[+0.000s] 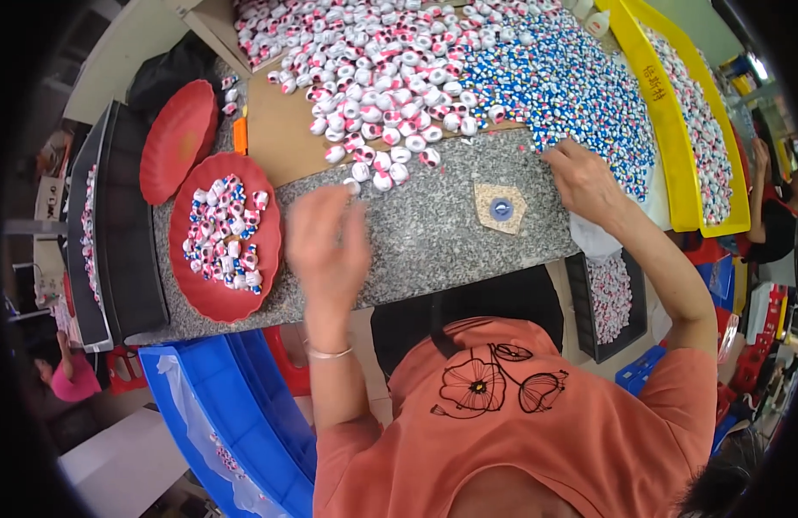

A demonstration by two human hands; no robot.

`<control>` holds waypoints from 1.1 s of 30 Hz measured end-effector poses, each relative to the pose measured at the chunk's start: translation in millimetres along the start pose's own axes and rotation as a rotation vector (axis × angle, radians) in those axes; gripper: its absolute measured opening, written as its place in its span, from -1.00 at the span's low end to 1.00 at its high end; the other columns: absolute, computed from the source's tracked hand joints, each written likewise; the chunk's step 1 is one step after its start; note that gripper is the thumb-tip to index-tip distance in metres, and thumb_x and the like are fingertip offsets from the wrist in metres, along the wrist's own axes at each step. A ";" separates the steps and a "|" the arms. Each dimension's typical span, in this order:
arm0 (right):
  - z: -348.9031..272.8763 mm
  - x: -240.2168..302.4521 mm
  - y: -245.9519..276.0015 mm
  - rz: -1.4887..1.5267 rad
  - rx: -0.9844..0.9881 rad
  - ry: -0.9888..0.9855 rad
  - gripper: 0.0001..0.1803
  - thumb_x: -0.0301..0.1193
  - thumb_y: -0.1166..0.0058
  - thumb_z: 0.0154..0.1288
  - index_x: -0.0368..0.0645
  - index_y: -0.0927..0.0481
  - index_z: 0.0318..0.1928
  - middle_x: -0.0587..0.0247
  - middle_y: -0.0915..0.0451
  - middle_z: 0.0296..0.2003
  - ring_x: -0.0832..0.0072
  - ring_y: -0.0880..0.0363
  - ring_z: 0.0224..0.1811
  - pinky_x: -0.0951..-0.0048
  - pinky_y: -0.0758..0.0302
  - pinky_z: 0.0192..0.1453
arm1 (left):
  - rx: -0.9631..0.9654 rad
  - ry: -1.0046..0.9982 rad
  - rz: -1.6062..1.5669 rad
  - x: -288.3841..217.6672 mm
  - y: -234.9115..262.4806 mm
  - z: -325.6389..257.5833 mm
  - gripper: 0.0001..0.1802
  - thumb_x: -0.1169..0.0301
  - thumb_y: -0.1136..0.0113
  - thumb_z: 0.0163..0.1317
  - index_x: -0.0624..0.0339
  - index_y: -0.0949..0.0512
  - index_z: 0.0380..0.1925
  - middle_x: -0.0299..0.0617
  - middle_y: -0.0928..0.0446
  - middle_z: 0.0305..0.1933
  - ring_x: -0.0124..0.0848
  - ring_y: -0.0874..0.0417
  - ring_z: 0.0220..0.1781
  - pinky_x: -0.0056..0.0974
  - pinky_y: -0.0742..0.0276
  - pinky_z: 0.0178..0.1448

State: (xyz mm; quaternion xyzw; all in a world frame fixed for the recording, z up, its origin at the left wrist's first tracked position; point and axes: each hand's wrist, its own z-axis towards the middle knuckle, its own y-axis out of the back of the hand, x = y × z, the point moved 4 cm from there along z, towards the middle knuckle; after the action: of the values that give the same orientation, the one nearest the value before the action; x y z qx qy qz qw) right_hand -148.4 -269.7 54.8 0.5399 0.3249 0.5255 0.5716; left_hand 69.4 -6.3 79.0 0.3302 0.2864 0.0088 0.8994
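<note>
— Blue-and-white small parts [571,86]? Heaped at the tabletop's [433,224] far right, under the right hand [584,177]; grip there, cannot tell.
— Left hand [325,242]? Blurred above the tabletop, beside the red plate [211,298] of mixed pieces; grip unclear too.

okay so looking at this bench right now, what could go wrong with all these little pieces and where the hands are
1. The white and pink pieces lie loose near the granite bench's front edge; a sweep of the blurred left hand could knock some off.
2. The right hand reaches into the blue pieces, whose heap meets the white and pink heap, so kinds may mix.
3. The red tray overhangs the bench edge and might tip.
</note>
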 end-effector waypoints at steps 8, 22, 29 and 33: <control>-25.2 11.5 -2.9 0.110 0.086 -0.026 -0.78 -0.60 -0.17 0.11 -0.30 -0.59 -0.18 0.02 -0.51 -0.35 0.04 -0.56 -0.36 0.17 -0.49 -0.30 | 0.352 -0.462 0.241 -36.6 -102.5 39.2 -0.92 0.54 -0.13 -0.07 0.21 -0.53 -0.49 -0.15 -0.47 -0.35 -0.26 -0.48 -0.17 -0.19 -0.40 -0.14; -16.2 15.5 6.7 0.133 0.169 -0.086 -0.86 -0.55 -0.15 0.12 -0.25 -0.62 -0.26 0.05 -0.54 -0.40 0.07 -0.57 -0.34 0.16 -0.51 -0.29 | 0.308 0.763 -1.402 -16.2 -65.9 -42.7 -0.70 0.67 -0.11 0.26 0.29 -0.50 0.00 -0.10 -0.51 0.07 -0.41 -0.59 0.01 -0.41 -0.57 -0.01; 5.2 71.3 8.1 0.196 0.175 0.185 -0.82 -0.60 -0.11 0.10 -0.28 -0.57 -0.23 0.08 -0.52 -0.40 0.09 -0.57 -0.36 0.18 -0.49 -0.31 | 0.312 0.875 -1.581 -27.3 -53.3 -76.8 -0.66 0.57 -0.07 0.34 0.30 -0.48 0.11 0.01 -0.46 0.19 -0.29 -0.66 -0.06 -0.32 -0.64 0.03; 20.0 80.5 2.9 0.116 0.218 0.274 -0.76 -0.62 -0.08 0.00 -0.26 -0.54 -0.24 0.10 -0.46 -0.43 0.09 -0.54 -0.38 0.16 -0.48 -0.32 | 0.349 0.701 -1.628 -33.4 -45.1 -65.1 -0.61 0.57 -0.07 0.33 0.27 -0.46 0.17 0.06 -0.49 0.15 -0.24 -0.64 0.04 -0.28 -0.64 0.07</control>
State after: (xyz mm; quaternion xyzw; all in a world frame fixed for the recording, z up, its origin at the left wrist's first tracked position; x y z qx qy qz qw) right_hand -111.3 -199.1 77.4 0.5396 0.4232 0.5880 0.4289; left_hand -0.3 -10.0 28.8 0.1357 0.6864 -0.5739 0.4255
